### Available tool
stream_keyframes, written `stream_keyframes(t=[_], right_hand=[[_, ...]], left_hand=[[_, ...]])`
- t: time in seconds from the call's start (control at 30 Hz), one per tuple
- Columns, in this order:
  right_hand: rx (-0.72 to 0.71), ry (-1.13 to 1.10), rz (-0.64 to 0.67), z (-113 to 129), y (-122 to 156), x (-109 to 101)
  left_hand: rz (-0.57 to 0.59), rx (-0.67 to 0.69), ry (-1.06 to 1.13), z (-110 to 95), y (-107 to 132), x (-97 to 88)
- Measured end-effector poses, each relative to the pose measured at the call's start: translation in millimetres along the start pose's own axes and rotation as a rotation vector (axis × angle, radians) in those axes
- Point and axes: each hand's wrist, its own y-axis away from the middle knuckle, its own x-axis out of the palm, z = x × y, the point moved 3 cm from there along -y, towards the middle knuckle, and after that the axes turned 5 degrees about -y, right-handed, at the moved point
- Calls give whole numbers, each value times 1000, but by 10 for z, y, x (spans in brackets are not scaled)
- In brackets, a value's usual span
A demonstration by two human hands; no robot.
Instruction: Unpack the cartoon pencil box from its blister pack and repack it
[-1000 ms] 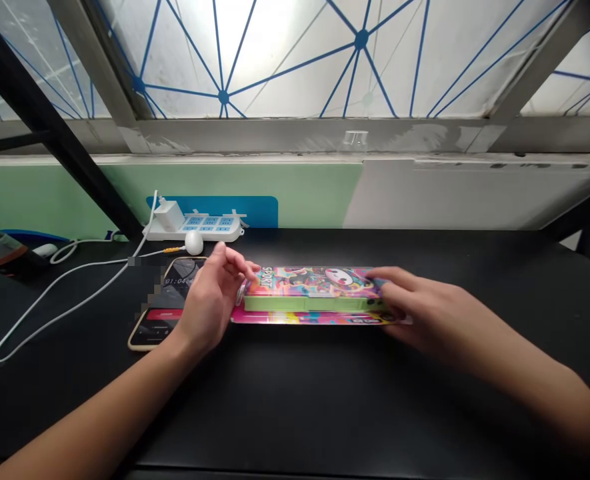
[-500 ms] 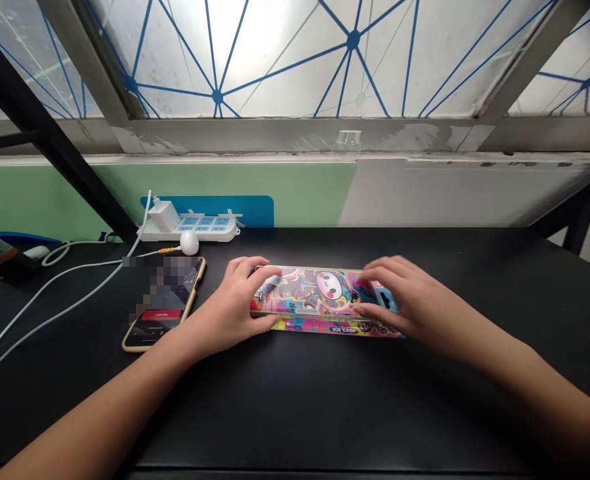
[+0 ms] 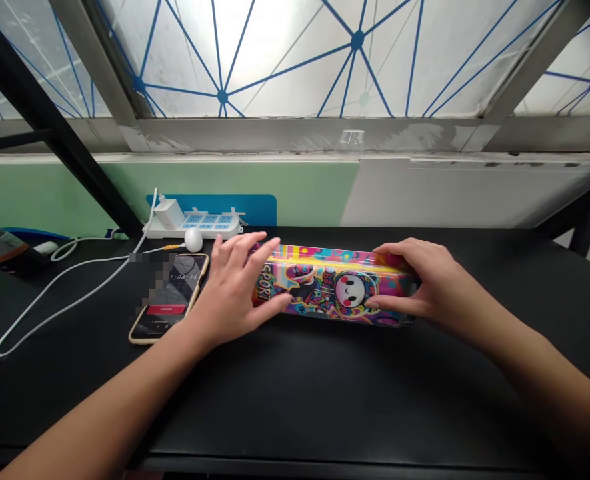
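Note:
A colourful pencil box (image 3: 319, 283) lies lengthwise on the black table, with a round white cartoon face and the word "SPORT" on the side towards me. Across its left end is my left hand (image 3: 239, 287), thumb against the near side and spread fingers over the top edge in a loose hold. My right hand (image 3: 425, 277) grips the other end, its thumb on the near side and its fingers over the top. The box's far side and underside are hidden.
A phone in a tan case (image 3: 169, 300) lies left of my left hand. Behind it are a white power strip (image 3: 215, 223) with a plugged-in adapter, and a looping white cable (image 3: 65, 270). A dark bottle (image 3: 2, 250) lies at the far left. A window stands behind the table.
The pencil box has been turned about its length, so a different printed side faces me. Both hands have shifted with it, and the left fingers have spread and lifted. The view has moved slightly.

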Motion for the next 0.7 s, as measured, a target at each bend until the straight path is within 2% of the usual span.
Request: stream_keyframes(t=[0.13, 0.2, 0.3, 0.47, 0.7], right_hand=[[-107, 115, -118, 182, 68, -71], [-180, 173, -135, 284, 96, -48], [-262, 262, -85, 423, 133, 89], [-293, 380, -25, 556, 175, 372], [-252, 273, 105, 535, 114, 507]], left_hand=[[-123, 2, -34, 89, -20, -111], [-125, 51, -77, 84, -12, -139], [-27, 119, -143, 49, 9, -112], [172, 186, -201, 21, 33, -24], [221, 237, -166, -20, 8, -38]])
